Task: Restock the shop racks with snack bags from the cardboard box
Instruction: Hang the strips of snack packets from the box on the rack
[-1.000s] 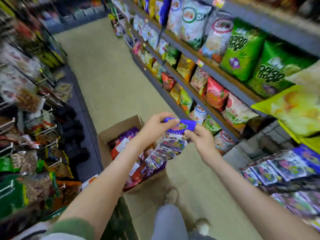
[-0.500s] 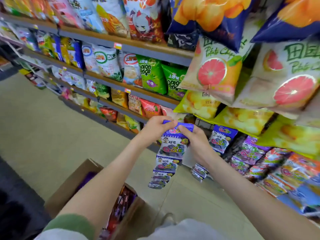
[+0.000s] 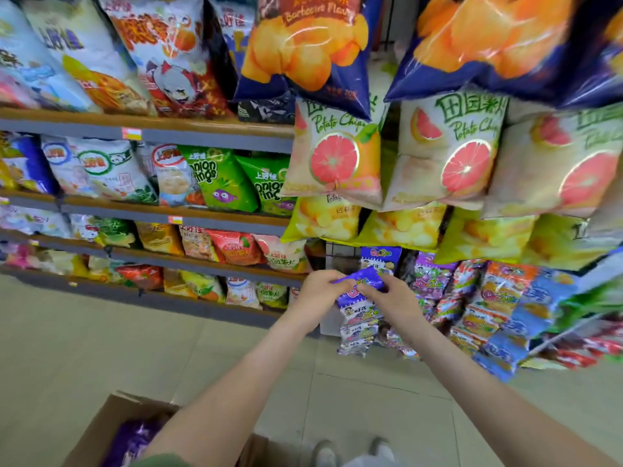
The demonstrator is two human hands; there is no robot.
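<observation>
Shop aisle, shelves [image 3: 209,139] look full. Both left hand [image 3: 320,288] and right hand [image 3: 392,298] pinch the header of a purple snack strip [image 3: 357,320] just below the wire rack [image 3: 338,254], not yet hung. More in the cardboard box [image 3: 101,429], below-left of hands (count unclear).

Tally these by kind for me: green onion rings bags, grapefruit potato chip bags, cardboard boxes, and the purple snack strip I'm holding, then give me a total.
green onion rings bags: 2
grapefruit potato chip bags: 3
cardboard box: 1
strip of purple snack bags: 1
Total: 7
</observation>
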